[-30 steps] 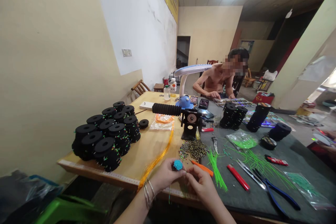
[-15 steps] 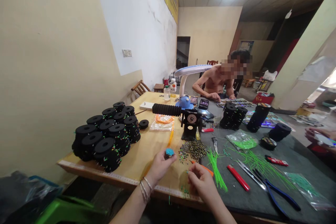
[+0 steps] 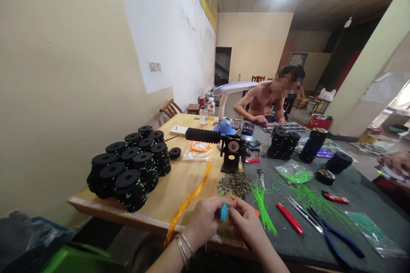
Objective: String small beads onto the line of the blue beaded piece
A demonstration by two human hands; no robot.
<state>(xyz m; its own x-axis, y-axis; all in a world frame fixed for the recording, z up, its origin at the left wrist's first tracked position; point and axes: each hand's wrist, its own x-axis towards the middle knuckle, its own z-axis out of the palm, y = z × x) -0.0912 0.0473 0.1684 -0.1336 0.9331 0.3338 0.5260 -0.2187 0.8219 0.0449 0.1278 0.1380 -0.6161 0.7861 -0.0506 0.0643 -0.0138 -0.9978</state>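
Observation:
My left hand (image 3: 205,218) is closed around a small bundle with a bright turquoise, knobbly end (image 3: 224,212). Against it, my right hand (image 3: 247,222) pinches with thumb and forefinger; whatever is between those fingertips is too small to make out. Both hands meet over the table's front edge. Just beyond them lie a heap of dark, gold-flecked beads (image 3: 241,184) and a smaller pile of multicoloured bits (image 3: 225,183). A skein of orange strands (image 3: 188,198) runs beside my left wrist. Bright green strands (image 3: 264,209) lie right of my right hand.
Stacked black foam spools (image 3: 128,179) fill the left side. A black clamp device (image 3: 231,153) stands ahead, before a desk lamp (image 3: 224,126). To the right lie a red lighter-like stick (image 3: 290,218), scissors (image 3: 306,213) and blue-handled pliers (image 3: 342,239). A co-worker (image 3: 264,102) sits opposite.
My left hand has moved right, bringing the turquoise-ended bundle against my right hand's fingertips. The turquoise end has turned toward me. More of the orange skein is uncovered.

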